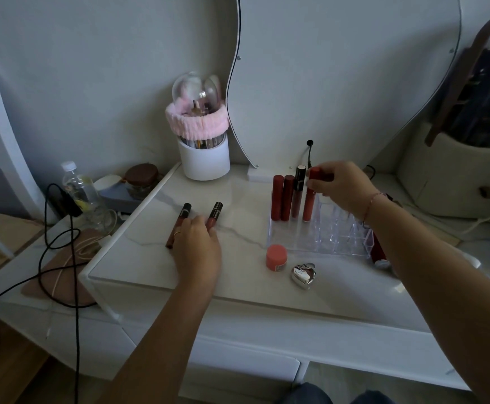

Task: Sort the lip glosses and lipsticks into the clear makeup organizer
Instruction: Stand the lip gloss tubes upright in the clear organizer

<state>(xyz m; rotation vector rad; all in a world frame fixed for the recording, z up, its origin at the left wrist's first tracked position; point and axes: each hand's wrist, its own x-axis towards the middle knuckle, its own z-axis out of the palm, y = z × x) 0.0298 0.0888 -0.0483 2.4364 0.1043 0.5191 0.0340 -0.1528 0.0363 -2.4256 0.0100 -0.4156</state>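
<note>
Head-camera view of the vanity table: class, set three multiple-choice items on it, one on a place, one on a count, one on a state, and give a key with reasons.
1. Where is the coral jar?
A. On the table, just in front of the clear organizer
B. Inside the organizer
C. On top of a bottle

2. How many tubes stand upright in the organizer?
A. Two
B. Four
C. Six

3. What is the right hand doing?
A. Lying flat on the table
B. Holding a bottle
C. Gripping the top of the rightmost upright tube

Key: 1 A, the jar sits on the tabletop at the organizer's front corner; 2 B, four stand side by side in a row; 3 C, its fingers curl round the red cap.
</note>
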